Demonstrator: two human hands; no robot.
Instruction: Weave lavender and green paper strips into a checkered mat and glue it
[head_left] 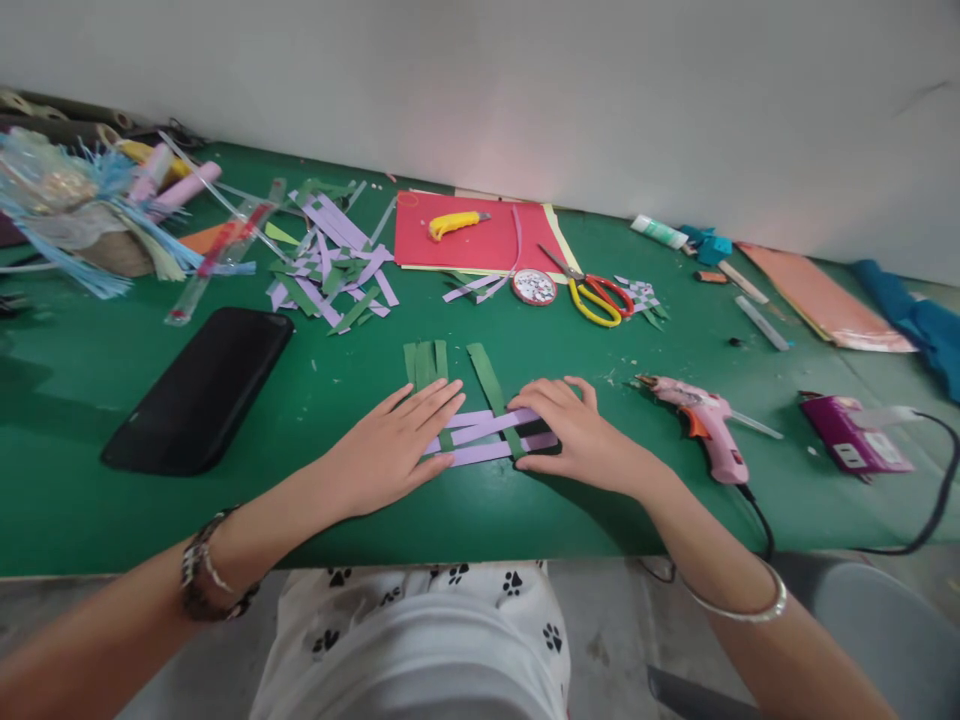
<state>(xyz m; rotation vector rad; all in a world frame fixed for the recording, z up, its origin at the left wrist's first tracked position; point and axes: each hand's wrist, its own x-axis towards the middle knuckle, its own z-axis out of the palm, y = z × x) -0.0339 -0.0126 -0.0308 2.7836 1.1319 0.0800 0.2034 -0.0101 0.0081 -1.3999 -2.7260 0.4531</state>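
My left hand [394, 445] lies flat and open on the left end of a small weave of lilac paper strips [487, 440] crossed by green paper strips [491, 385] on the green table [90, 400]. My right hand [574, 430] rests on the right end of the lilac strips, fingers curved and pressing them down. More green strips [425, 362] stick out behind my left fingers.
A black phone [202, 385] lies to the left. A pink glue gun [705, 420] lies to the right, near a purple box [851, 435]. Behind are loose paper strips [330, 265], red paper [480, 240] with a yellow cutter [454, 224], scissors [596, 292] and a round tin [533, 286].
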